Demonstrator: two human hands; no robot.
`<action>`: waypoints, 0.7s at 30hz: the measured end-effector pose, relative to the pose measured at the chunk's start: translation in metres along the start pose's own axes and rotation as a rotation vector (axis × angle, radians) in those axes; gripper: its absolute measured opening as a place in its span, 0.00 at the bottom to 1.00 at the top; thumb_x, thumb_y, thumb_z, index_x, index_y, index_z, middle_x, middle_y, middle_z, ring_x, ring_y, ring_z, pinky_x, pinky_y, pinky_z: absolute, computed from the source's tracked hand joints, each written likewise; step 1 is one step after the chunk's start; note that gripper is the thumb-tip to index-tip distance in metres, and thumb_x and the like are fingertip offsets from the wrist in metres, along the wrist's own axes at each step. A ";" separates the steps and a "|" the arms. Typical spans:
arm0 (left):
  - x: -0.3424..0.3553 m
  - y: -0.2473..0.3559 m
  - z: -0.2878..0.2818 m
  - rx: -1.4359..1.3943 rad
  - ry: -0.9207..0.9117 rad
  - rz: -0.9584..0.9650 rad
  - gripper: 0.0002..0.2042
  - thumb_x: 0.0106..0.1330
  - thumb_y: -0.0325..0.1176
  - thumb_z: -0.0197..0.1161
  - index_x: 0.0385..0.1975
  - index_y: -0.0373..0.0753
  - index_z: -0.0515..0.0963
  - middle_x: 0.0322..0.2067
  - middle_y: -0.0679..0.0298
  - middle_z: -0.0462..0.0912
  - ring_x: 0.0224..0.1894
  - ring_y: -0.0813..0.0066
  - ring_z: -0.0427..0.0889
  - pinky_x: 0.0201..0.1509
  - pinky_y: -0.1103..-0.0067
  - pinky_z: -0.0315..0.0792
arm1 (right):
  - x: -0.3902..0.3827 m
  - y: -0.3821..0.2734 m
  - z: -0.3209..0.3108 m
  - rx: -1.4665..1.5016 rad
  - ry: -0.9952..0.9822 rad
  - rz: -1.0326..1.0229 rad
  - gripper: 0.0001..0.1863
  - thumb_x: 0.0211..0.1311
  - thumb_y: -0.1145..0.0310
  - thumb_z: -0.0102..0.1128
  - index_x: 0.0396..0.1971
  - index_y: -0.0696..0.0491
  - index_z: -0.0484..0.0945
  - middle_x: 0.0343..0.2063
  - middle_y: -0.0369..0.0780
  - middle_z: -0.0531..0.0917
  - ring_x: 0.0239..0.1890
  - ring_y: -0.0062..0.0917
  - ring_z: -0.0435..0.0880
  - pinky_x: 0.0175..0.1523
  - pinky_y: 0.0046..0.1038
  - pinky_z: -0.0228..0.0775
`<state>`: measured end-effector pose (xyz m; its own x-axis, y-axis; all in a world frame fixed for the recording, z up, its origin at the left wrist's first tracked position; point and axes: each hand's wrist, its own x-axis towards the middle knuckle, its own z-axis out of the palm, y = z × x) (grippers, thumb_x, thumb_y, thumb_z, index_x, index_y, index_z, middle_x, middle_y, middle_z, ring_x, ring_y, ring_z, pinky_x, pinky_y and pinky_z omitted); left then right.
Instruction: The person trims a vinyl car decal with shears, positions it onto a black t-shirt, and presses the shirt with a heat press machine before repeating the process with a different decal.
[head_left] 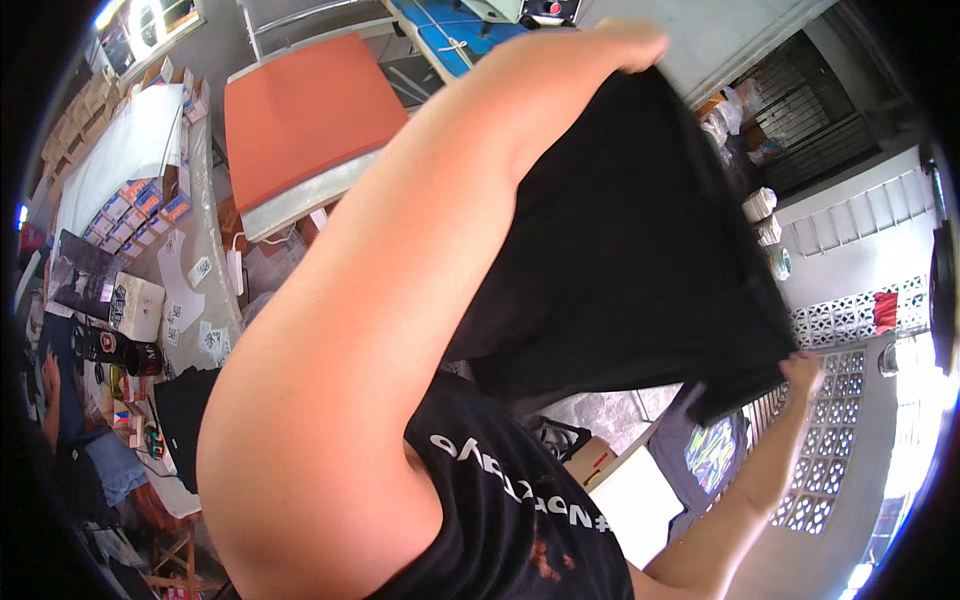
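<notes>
A large piece of black cloth, seemingly a T-shirt, hangs stretched between my two raised hands. My left hand is closed on its upper edge, high in the view, with the arm reaching across the picture. Lower down at the right, my right hand grips another edge, near a part that looks like a sleeve. The cloth is lifted off any surface and slightly blurred at its right edge. Below it lies a dark grey shirt with a bright print, beside a white board.
At upper left is an orange-red flat pad on a pale base. A long table on the left bears small boxes, papers and a black cylinder. Another person's arm shows at far left. Patterned block wall stands at right.
</notes>
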<state>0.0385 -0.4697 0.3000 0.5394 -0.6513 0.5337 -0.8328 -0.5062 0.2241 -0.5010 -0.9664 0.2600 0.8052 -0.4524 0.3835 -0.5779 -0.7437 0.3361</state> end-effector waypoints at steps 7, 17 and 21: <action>-0.044 0.101 -0.074 -0.546 0.714 0.437 0.10 0.62 0.31 0.58 0.42 0.40 0.79 0.34 0.56 0.85 0.40 0.64 0.83 0.43 0.69 0.75 | -0.134 -0.026 -0.017 0.501 -0.114 0.196 0.10 0.48 0.70 0.63 0.31 0.57 0.82 0.27 0.41 0.83 0.31 0.27 0.82 0.40 0.29 0.75; -0.278 -0.037 0.044 -0.505 -0.259 -0.127 0.07 0.62 0.25 0.56 0.37 0.37 0.78 0.32 0.56 0.87 0.37 0.51 0.84 0.41 0.63 0.76 | -0.093 -0.122 0.041 0.640 -0.185 0.081 0.10 0.44 0.86 0.54 0.27 0.60 0.81 0.22 0.46 0.80 0.26 0.32 0.80 0.36 0.31 0.71; -0.311 -0.031 -0.037 -0.359 -0.012 -0.223 0.06 0.62 0.30 0.63 0.35 0.37 0.81 0.34 0.56 0.86 0.40 0.55 0.84 0.45 0.66 0.75 | 0.006 -0.191 0.040 0.707 -0.085 0.025 0.10 0.46 0.91 0.54 0.26 0.61 0.77 0.19 0.39 0.77 0.21 0.23 0.75 0.27 0.28 0.67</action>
<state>-0.1083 -0.2302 0.1575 0.7107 -0.5557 0.4314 -0.6852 -0.4074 0.6038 -0.3808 -0.8470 0.1644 0.8168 -0.4893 0.3055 -0.3954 -0.8605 -0.3212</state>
